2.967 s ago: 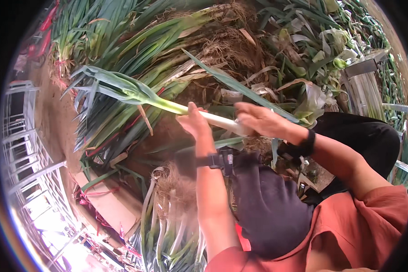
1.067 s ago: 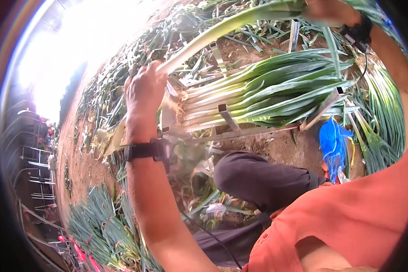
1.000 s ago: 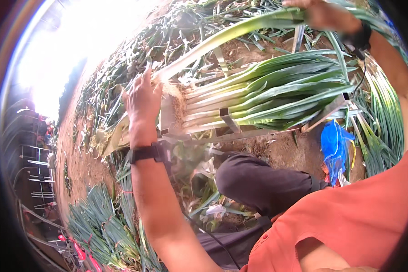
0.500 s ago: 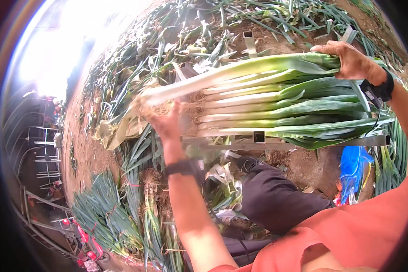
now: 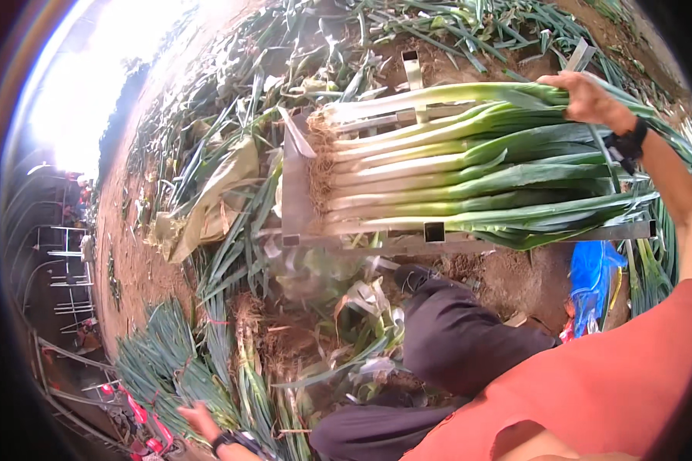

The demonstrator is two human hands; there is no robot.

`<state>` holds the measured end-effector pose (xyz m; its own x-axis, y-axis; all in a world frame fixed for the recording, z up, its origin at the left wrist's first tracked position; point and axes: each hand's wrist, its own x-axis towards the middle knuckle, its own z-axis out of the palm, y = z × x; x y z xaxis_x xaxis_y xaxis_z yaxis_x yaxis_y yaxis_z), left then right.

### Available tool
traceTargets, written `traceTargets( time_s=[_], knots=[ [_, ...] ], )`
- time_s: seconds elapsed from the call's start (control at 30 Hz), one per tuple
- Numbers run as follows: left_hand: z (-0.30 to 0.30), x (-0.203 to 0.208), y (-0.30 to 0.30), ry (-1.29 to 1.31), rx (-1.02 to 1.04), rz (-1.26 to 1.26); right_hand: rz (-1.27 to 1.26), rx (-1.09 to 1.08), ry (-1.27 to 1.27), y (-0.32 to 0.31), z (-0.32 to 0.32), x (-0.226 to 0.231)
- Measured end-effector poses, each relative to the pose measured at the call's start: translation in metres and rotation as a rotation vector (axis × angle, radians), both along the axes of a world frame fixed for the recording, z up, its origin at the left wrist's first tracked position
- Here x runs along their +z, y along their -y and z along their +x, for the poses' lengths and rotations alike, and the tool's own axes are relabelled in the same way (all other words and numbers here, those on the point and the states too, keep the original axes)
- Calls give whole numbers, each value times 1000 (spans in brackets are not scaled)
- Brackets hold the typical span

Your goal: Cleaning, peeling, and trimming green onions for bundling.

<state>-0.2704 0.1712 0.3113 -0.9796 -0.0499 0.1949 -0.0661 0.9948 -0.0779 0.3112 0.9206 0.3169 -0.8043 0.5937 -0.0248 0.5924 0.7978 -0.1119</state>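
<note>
A row of several long green onions (image 5: 438, 165) lies side by side on a metal rack (image 5: 298, 192), roots to the left and leaves to the right. My right hand (image 5: 588, 100) is closed round the leaf end of the farthest green onion (image 5: 407, 100), whose white stalk lies along the back of the row. Down at the lower left, my left hand (image 5: 200, 421) is beside a pile of loose green onions (image 5: 161, 361), its fingers stretched out and nothing visible in them.
Square metal posts (image 5: 414, 77) stand up from the rack. Leaf trimmings (image 5: 315, 46) cover the ground behind it. Limp tan wrapping (image 5: 215, 196) lies to the left. A blue plastic bag (image 5: 590, 280) sits at the right, near my bent leg (image 5: 461, 330).
My left hand has left the root end of the farthest green onion and dropped to the lower left. That stalk has settled against the row. My right hand keeps hold of its leaves.
</note>
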Motion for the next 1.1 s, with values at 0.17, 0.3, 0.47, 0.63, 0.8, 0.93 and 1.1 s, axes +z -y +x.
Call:
traceTargets(
  time_s=[0.17,0.3,0.47,0.63,0.8,0.93,1.1],
  knots=[
    [33,-70,33,806,-97,223,-53,-78,-90,5,-52,-54],
    [65,-104,-51,1055,-215,372,-28,-131,-13,3,-77,-85],
    [102,-84,-178,1049,-602,256,30,-156,38,-10,-92,-123],
    [159,-67,-324,918,-1046,52,-176,-155,30,-12,-119,-107],
    [198,-94,-447,926,-1318,290,-117,-101,177,-32,-113,-131],
    [188,-166,-539,565,-1583,532,-259,-121,235,-34,-123,-124],
    [190,-204,-627,518,-1205,193,-257,-92,239,-39,-132,-133]
  ],
)
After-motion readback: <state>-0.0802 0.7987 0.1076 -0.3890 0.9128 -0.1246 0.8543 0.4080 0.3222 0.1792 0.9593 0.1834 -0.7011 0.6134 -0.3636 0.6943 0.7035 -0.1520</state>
